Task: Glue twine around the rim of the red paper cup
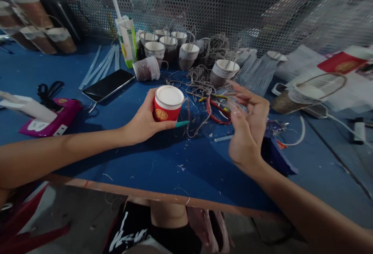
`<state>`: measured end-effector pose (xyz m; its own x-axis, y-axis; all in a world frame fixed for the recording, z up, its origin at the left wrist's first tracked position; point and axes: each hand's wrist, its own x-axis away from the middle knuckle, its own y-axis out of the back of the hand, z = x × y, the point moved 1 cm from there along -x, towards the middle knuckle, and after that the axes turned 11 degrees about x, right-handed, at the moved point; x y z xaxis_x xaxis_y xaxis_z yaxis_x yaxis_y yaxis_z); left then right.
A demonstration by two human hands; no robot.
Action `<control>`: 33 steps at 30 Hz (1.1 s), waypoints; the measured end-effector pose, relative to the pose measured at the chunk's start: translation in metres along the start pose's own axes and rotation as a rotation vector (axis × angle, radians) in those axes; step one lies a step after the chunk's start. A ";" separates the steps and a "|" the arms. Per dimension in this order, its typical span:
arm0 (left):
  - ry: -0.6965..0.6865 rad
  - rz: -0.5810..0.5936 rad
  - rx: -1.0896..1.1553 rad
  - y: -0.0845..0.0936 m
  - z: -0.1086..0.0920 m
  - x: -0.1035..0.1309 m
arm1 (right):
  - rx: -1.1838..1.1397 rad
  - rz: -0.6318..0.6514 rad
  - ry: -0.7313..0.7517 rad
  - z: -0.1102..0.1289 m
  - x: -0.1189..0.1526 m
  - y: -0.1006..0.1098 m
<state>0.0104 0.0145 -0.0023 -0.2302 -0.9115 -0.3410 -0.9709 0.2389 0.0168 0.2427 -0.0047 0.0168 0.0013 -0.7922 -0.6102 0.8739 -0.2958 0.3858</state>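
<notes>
My left hand (pixel 145 119) is wrapped round a small red paper cup (pixel 167 108) with a gold emblem and a white top, held upright above the blue table. A thin grey-brown cord (pixel 189 124) loops down from the cup's right side toward the right. My right hand (pixel 247 124) is raised to the right of the cup, thumb and forefinger pinched together, the other fingers extended. Whatever sits in the pinch is pale and blurred; I cannot make it out. Just left of these fingertips lies a red and yellow looped thing (pixel 214 116), partly hidden by the hand.
Several cord-wrapped cups (pixel 189 56) and tangled cord (pixel 201 77) stand at the back, beside a drink carton (pixel 126 42). A phone (pixel 108 86), clear glue sticks (pixel 100 65) and a purple power strip (pixel 54 118) lie left. More clear sticks (pixel 256 73) and a cord-covered basket (pixel 297 96) are right.
</notes>
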 end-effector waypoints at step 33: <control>-0.189 0.049 -0.140 0.001 0.014 0.004 | -0.456 0.454 -0.040 0.025 0.009 -0.001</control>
<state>0.0091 0.0162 -0.0166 -0.2734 -0.8182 -0.5058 -0.9616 0.2202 0.1635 0.2296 -0.0246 0.0284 0.4094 -0.8070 -0.4256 0.9094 0.3234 0.2615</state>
